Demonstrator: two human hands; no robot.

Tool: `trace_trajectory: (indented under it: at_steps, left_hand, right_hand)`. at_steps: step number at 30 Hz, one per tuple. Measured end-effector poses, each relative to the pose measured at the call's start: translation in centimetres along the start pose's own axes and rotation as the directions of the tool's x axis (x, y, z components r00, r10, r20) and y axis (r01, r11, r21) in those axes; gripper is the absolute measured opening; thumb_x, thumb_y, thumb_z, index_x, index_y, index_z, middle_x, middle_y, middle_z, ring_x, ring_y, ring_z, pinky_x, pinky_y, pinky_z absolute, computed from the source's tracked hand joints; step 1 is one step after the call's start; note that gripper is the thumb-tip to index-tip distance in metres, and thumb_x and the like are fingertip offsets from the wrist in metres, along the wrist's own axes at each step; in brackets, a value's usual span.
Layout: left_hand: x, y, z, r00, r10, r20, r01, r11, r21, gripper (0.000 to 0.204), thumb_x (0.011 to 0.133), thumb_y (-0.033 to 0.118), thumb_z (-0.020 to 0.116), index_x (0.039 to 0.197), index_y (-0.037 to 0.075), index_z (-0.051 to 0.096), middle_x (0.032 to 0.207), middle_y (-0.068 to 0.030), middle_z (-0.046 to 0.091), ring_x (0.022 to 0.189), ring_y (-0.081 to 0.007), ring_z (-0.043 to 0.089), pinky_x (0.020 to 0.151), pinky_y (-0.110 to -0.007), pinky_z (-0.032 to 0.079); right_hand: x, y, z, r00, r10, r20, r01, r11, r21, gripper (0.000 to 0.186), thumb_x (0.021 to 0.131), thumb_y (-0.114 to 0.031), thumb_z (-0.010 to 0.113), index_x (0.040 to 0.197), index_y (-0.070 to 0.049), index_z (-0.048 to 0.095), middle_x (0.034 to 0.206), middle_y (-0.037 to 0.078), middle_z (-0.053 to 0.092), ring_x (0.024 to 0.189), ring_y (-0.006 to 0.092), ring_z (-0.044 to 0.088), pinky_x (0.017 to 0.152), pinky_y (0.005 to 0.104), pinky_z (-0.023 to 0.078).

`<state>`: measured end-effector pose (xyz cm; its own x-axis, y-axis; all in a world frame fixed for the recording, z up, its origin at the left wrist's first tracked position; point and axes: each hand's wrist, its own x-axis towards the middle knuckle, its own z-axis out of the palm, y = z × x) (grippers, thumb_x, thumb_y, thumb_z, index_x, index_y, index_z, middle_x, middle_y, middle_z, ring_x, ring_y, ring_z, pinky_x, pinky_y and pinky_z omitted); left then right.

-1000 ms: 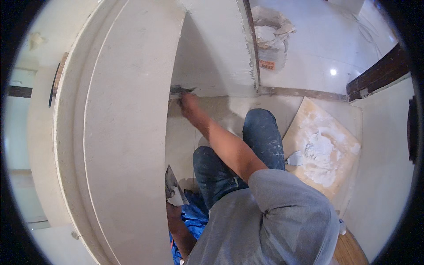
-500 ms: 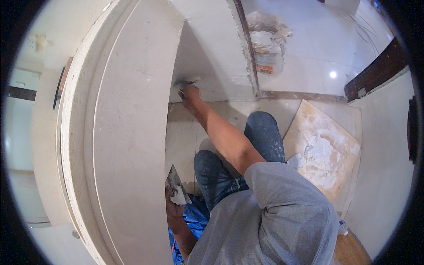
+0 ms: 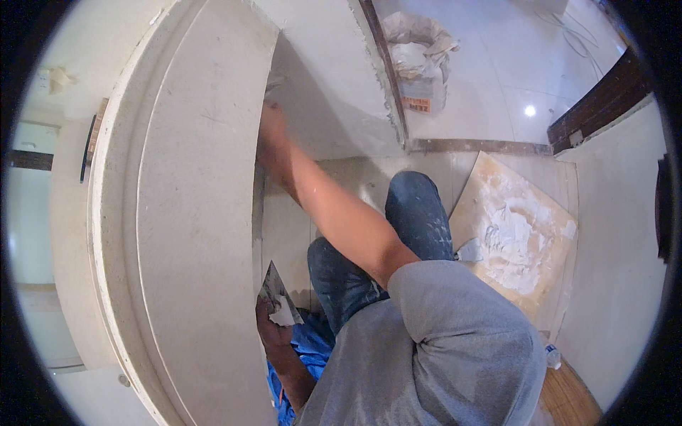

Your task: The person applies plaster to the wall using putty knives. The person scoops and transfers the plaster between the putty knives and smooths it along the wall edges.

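Note:
My right arm stretches forward to a wall (image 3: 334,113) with fresh grey-white filler on it. My right hand (image 3: 272,128), slightly blurred, is closed round a putty knife (image 3: 273,85) whose blade shows only partly near the wall; the overhang on the left hides the rest. Low on the left, my left hand (image 3: 273,328) grips a wide filling knife (image 3: 273,282) with its metal blade pointing up and a lump of white putty (image 3: 283,312) on it. Part of that hand is behind the panel edge.
A pale panel (image 3: 199,213) with a curved rim fills the left. On the floor at right lies a board (image 3: 465,213) spread with white putty (image 3: 511,241), a scraper (image 3: 469,250) at its edge. Beyond a sill stands an open bag (image 3: 419,64) of powder. A bottle (image 3: 553,356) lies lower right.
My right hand has moved up and left along the wall, partly behind the panel edge. The left hand keeps its hold on the filling knife. The view has shifted slightly.

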<state>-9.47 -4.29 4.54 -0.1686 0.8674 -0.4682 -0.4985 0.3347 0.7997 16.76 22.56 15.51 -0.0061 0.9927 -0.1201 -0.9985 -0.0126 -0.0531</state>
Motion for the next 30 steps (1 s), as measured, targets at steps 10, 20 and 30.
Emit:
trace_trajectory:
  at_steps: [10,20,30]
  left_hand:
    - [0.0,0.2,-0.6,0.999,-0.028,0.018,0.029,0.995,-0.100,0.040,0.089,0.020,0.051,0.126,0.004,0.049,0.119,-0.0120,0.058,0.105,-0.0258,0.059,0.088,-0.038,0.052]
    - [-0.8,0.1,1.7,1.000,0.006,0.019,-0.007,0.997,0.074,0.043,0.085,0.021,0.053,0.124,0.002,0.050,0.114,-0.0113,0.058,0.100,-0.0236,0.059,0.085,-0.037,0.051]
    - [-0.5,-0.3,2.6,0.999,0.011,-0.042,-0.008,0.998,0.061,0.043,0.088,0.022,0.051,0.126,0.001,0.049,0.115,-0.0121,0.058,0.100,-0.0253,0.060,0.085,-0.037,0.052]
  right_hand:
    - [7.3,6.2,-19.9,0.962,-0.154,-0.225,-0.056,0.694,-0.718,0.020,0.085,-0.011,0.059,0.104,-0.003,0.060,0.094,0.016,0.061,0.081,0.0256,0.058,0.071,0.0385,0.049]
    - [6.5,2.2,-11.6,0.925,-0.236,0.299,0.287,-0.084,-0.954,0.019,0.085,-0.009,0.060,0.098,0.005,0.058,0.089,0.016,0.065,0.078,0.0234,0.054,0.071,0.0316,0.043]
    - [6.8,5.4,-8.4,0.911,-0.350,0.220,0.412,0.732,-0.542,0.026,0.087,-0.016,0.052,0.110,-0.004,0.056,0.105,0.010,0.061,0.088,0.0232,0.058,0.071,0.0368,0.045]
